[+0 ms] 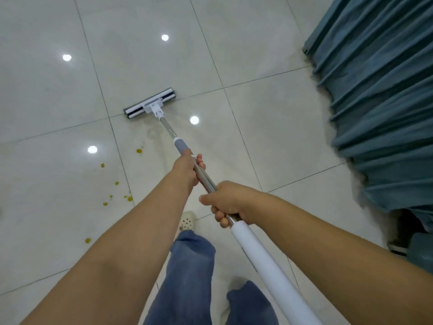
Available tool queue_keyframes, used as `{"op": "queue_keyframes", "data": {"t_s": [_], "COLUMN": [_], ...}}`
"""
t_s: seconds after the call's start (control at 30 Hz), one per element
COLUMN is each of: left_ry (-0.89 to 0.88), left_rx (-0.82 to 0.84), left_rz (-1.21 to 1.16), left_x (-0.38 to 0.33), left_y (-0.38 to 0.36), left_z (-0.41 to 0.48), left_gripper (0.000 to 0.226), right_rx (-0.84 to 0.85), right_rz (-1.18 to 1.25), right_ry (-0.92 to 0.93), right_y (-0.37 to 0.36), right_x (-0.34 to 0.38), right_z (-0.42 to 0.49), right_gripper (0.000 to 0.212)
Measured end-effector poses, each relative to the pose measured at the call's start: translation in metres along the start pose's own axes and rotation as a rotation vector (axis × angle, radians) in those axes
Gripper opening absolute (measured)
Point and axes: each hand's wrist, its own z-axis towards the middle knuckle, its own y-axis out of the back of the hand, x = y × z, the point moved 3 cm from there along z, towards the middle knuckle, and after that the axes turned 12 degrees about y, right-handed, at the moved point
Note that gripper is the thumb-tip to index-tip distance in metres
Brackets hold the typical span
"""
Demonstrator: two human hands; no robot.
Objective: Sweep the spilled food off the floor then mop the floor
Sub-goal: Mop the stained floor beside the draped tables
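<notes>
A flat mop has its grey and white head (150,103) resting on the pale tiled floor (269,118) ahead of me. Its metal pole (167,127) runs back toward me and ends in a white grip (264,266). My left hand (187,170) is closed around the pole just below the grey collar. My right hand (230,202) grips the pole lower down, right above the white grip. A faint wet yellowish smear (152,133) lies behind the mop head. Several small yellow food spots (139,151) dot the floor left of the pole.
A blue pleated curtain (384,95) hangs down to the floor on the right. My legs in blue jeans (189,273) and a white perforated clog (187,220) are below my hands. Ceiling lights reflect off the glossy tiles.
</notes>
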Motion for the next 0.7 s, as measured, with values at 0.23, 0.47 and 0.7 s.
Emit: {"op": "queue_keyframes", "data": {"t_s": [0.23, 0.47, 0.7], "left_ry": [-0.081, -0.075, -0.071], "left_rx": [-0.001, -0.074, -0.063], "left_rz": [0.07, 0.227, 0.22], "left_x": [-0.151, -0.147, -0.063], "left_y": [-0.002, 0.01, 0.064], "left_z": [0.013, 0.016, 0.002], "left_gripper": [0.023, 0.027, 0.026], "right_rx": [0.026, 0.014, 0.051], "right_rz": [0.031, 0.054, 0.089], "right_ry": [0.086, 0.073, 0.039], "right_y": [-0.021, -0.03, -0.076], "right_x": [0.122, 0.113, 0.031], "right_z": [0.087, 0.083, 0.034], "right_gripper": [0.016, 0.014, 0.014]}}
